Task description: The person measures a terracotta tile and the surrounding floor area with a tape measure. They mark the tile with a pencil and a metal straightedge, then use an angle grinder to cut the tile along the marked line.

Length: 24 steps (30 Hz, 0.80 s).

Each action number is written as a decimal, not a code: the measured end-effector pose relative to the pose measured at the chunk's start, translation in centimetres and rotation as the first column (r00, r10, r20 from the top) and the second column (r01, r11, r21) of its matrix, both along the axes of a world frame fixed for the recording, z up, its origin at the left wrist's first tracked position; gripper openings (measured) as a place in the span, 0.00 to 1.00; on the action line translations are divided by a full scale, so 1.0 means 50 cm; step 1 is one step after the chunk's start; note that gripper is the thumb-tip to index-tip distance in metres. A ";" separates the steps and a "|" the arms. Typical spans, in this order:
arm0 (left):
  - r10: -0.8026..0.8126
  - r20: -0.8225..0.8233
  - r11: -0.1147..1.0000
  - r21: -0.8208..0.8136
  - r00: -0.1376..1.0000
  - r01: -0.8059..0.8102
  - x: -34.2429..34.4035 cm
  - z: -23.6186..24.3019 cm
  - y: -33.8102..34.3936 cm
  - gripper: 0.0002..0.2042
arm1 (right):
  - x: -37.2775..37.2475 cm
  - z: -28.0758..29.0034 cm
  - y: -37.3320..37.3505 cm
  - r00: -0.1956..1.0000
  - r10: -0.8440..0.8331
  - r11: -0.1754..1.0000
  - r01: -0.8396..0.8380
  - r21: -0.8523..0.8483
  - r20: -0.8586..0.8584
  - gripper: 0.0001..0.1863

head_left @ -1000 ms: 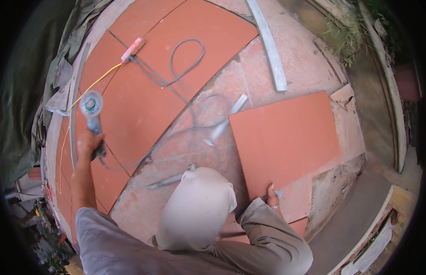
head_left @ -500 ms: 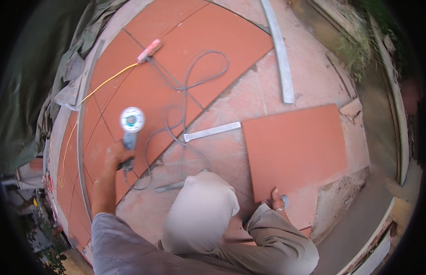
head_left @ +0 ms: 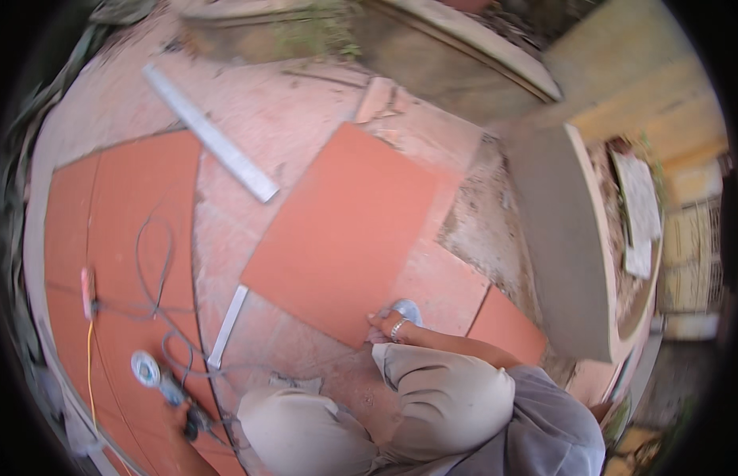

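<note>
Our hands are apart: the right hand [head_left: 387,327] presses its fingers on the near edge of the loose terracotta tile [head_left: 345,230] on the floor [head_left: 321,119], the left hand, mostly hidden, grips the angle grinder [head_left: 159,379], tile not yet cut.

The right hand [head_left: 389,327], a ring on one of its fingers [head_left: 398,329], rests at the near edge of a large loose terracotta tile [head_left: 345,230] lying on the floor [head_left: 305,119]. The left hand is mostly hidden at the lower-left rim, beside an angle grinder [head_left: 159,379] whose grey cable [head_left: 159,270] loops over laid tiles. A long metal straightedge [head_left: 210,143] lies toward the far left of the floor, and a shorter metal bar [head_left: 228,325] lies near the bent knees [head_left: 369,412].
</note>
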State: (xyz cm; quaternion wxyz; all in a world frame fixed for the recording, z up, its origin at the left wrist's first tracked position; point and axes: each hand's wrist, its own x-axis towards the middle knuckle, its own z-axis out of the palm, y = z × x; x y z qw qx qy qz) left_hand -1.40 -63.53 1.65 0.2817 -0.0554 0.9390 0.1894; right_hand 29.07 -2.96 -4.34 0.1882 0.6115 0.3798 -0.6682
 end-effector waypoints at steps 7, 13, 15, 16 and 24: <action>0.055 0.255 0.997 -0.058 0.965 -0.042 -0.016 -0.028 -0.018 0.21 | -0.008 0.009 0.019 0.932 0.363 0.921 -0.361 0.147 0.015 0.23; 0.148 0.553 0.988 -0.124 0.820 -0.095 -0.029 0.020 -0.011 0.26 | -0.015 -0.009 0.047 0.576 0.809 0.498 -0.777 0.386 0.118 0.33; 0.099 0.532 0.988 -0.155 0.841 -0.018 -0.040 0.044 0.012 0.27 | -0.016 -0.003 0.060 0.545 0.832 0.470 -0.790 0.393 0.102 0.34; 0.076 0.522 0.984 -0.177 0.850 0.021 -0.044 0.062 0.027 0.27 | -0.016 0.005 0.066 0.535 0.841 0.472 -0.795 0.380 0.075 0.32; -0.278 0.374 0.929 0.338 0.885 0.150 -0.120 0.260 0.486 0.23 | -0.034 0.138 0.118 0.730 0.536 0.841 -0.504 0.196 -0.424 0.17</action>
